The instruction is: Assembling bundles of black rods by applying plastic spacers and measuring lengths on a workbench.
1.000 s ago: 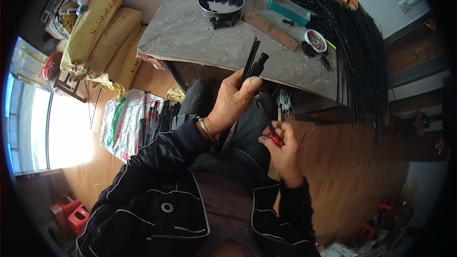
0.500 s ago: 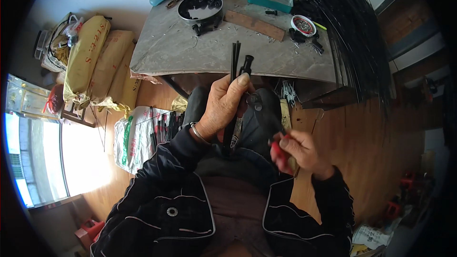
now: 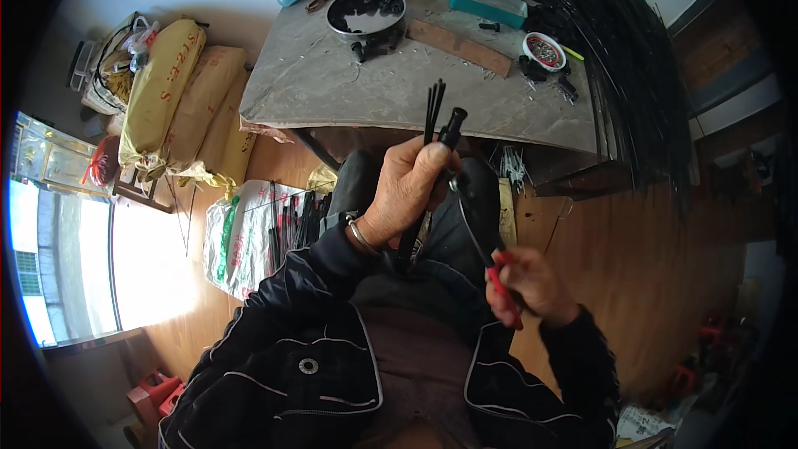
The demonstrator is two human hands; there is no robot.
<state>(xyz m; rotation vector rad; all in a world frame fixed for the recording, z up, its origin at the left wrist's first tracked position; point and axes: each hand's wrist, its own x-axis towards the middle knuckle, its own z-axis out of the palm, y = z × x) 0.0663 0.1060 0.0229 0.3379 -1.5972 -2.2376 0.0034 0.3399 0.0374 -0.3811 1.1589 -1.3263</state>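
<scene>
The left hand (image 3: 411,191) clenches a bundle of thin black rods (image 3: 431,116) upright so the right hand (image 3: 528,283), gripping red-handled pliers (image 3: 499,283), can reach them.

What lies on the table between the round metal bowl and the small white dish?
In the head view, a brown wooden strip lies between the metal bowl and white dish, with a teal tray just behind it.

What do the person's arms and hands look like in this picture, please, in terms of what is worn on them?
Both arms are covered by the long sleeves of a black jacket with thin pale piping lines. The left hand is bare, with a slim metal bangle at the wrist. The right hand is bare too, with no glove or band visible.
</scene>
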